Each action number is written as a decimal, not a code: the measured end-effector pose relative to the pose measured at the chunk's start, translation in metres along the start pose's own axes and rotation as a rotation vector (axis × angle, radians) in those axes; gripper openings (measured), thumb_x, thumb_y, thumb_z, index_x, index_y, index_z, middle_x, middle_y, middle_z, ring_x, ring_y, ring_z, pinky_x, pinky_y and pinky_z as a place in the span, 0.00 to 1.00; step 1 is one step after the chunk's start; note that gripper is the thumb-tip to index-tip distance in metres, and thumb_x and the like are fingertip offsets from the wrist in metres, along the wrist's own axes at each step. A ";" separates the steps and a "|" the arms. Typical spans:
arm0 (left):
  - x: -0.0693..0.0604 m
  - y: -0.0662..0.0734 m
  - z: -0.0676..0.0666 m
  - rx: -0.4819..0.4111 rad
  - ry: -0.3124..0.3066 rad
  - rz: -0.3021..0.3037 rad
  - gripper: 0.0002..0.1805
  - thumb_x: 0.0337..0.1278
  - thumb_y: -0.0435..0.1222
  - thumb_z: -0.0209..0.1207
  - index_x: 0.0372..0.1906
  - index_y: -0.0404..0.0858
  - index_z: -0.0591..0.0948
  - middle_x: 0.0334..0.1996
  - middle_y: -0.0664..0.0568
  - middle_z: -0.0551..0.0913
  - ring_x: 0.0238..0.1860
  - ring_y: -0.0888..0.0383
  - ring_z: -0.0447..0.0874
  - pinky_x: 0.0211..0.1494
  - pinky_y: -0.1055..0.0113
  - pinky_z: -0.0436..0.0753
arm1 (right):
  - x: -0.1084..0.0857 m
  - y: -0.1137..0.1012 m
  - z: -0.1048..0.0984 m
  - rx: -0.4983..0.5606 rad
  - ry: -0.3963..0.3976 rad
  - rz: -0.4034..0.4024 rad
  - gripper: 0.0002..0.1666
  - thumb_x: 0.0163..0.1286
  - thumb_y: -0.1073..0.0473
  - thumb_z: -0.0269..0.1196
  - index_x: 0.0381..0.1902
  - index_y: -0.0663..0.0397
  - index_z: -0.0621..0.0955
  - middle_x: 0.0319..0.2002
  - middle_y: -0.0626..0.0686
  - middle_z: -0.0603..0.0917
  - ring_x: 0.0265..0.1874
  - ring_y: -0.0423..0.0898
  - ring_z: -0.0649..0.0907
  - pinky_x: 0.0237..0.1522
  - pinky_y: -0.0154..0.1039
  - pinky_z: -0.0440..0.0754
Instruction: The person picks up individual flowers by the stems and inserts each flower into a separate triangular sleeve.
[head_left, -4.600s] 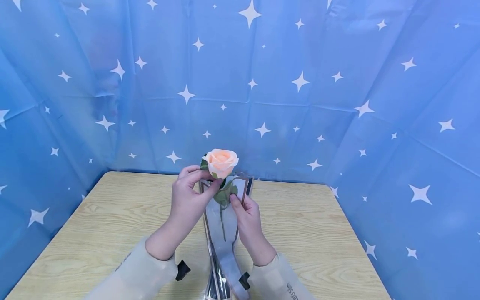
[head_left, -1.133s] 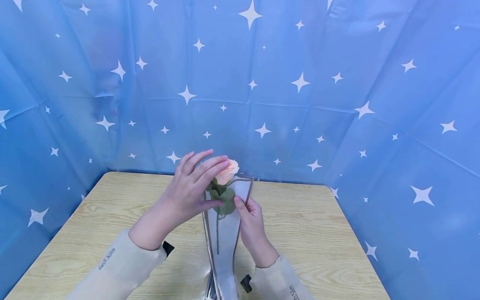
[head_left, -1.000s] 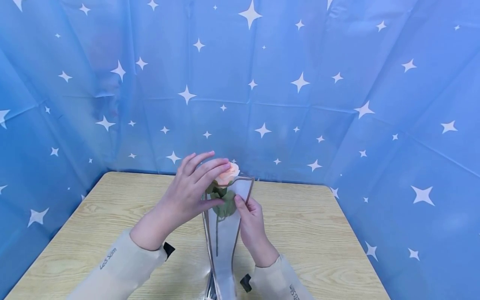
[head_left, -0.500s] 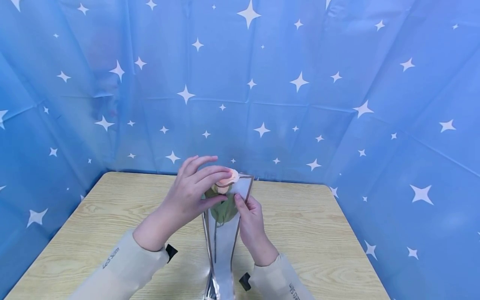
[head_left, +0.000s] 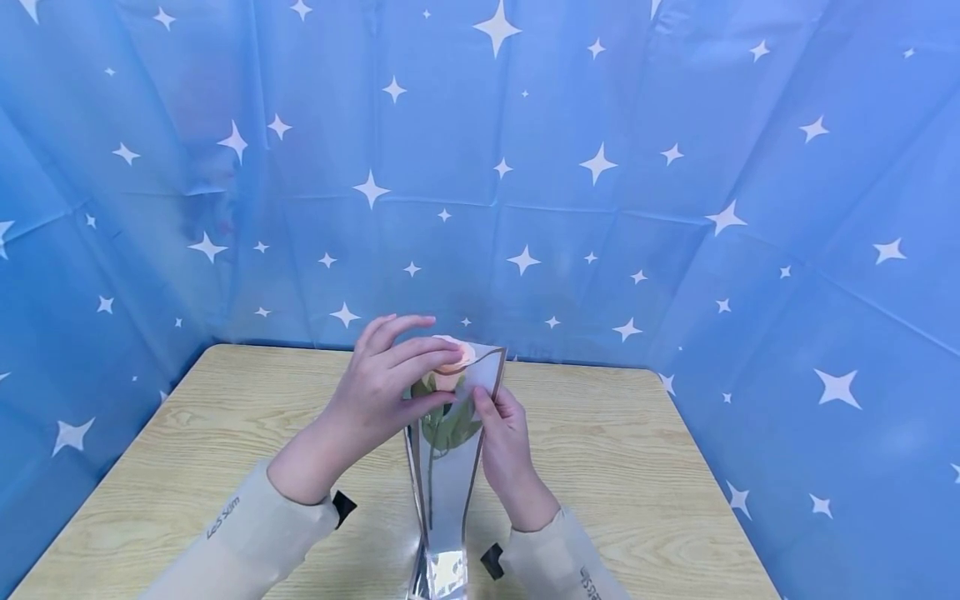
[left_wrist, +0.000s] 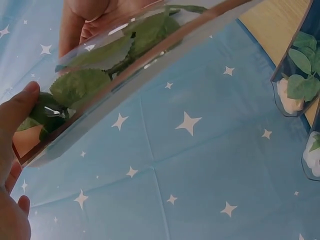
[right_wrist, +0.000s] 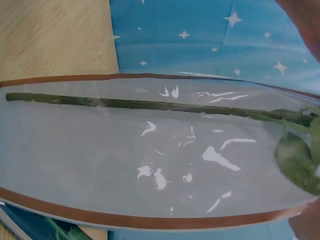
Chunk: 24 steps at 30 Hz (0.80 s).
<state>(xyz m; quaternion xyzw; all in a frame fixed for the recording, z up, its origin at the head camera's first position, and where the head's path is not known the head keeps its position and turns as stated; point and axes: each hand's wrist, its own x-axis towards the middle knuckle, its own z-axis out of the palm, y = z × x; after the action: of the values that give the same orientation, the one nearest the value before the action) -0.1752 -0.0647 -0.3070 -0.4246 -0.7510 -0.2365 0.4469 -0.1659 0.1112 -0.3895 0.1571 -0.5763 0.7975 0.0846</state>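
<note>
An artificial peach rose (head_left: 448, 382) sits in a clear flower sleeve (head_left: 452, 492) with brown-edged sides, the top of its bloom at the sleeve's mouth. Its green leaves (head_left: 450, 429) and bare stem (right_wrist: 150, 104) show through the film. My left hand (head_left: 367, 387) holds the bloom at the mouth, its thumb in front and fingertips over the top; the other fingers are spread. Lower on the right side, my right hand (head_left: 510, 446) pinches the sleeve's edge between thumb and fingers. The left hand partly covers the bloom.
Other sleeved flowers lie on the wooden table (head_left: 615, 467): a cream rose (left_wrist: 290, 97) and a white one (left_wrist: 313, 160) in the left wrist view. A blue star-patterned curtain (head_left: 480, 167) surrounds the table's back and sides.
The rose has slid down into the sleeve; its bloom stood above the mouth earlier. My left hand has shifted from beneath the bloom to over it. The right hand keeps its pinch.
</note>
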 end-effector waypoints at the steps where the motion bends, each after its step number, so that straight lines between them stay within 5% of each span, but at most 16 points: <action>1: 0.000 0.000 0.000 -0.007 0.009 0.007 0.27 0.30 0.41 0.77 0.45 0.43 0.84 0.44 0.55 0.86 0.58 0.49 0.74 0.62 0.44 0.67 | 0.000 0.000 0.000 0.002 -0.009 0.001 0.12 0.75 0.55 0.50 0.42 0.41 0.81 0.39 0.42 0.81 0.43 0.37 0.78 0.50 0.32 0.76; 7: 0.005 -0.001 0.001 -0.044 0.036 0.043 0.23 0.29 0.40 0.77 0.40 0.42 0.85 0.41 0.55 0.87 0.57 0.48 0.75 0.61 0.48 0.68 | -0.001 -0.001 0.001 0.033 -0.032 0.023 0.14 0.76 0.51 0.47 0.46 0.41 0.80 0.43 0.42 0.82 0.48 0.38 0.78 0.54 0.33 0.75; 15: 0.005 0.001 -0.002 -0.011 0.005 -0.058 0.27 0.26 0.46 0.78 0.40 0.41 0.85 0.42 0.55 0.85 0.60 0.49 0.72 0.64 0.43 0.63 | 0.000 -0.001 0.002 0.050 0.002 0.003 0.13 0.76 0.52 0.48 0.44 0.40 0.81 0.43 0.41 0.81 0.49 0.37 0.77 0.56 0.33 0.73; 24: 0.005 0.002 -0.002 -0.029 0.003 -0.056 0.20 0.31 0.44 0.76 0.36 0.43 0.86 0.38 0.56 0.87 0.57 0.49 0.75 0.64 0.41 0.63 | 0.000 -0.003 0.002 0.029 -0.027 0.037 0.16 0.76 0.48 0.46 0.52 0.39 0.78 0.50 0.42 0.80 0.55 0.39 0.75 0.60 0.34 0.71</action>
<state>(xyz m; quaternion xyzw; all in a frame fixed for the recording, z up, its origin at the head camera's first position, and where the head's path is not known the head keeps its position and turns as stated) -0.1738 -0.0632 -0.3021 -0.4094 -0.7584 -0.2605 0.4351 -0.1650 0.1100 -0.3865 0.1581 -0.5685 0.8051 0.0596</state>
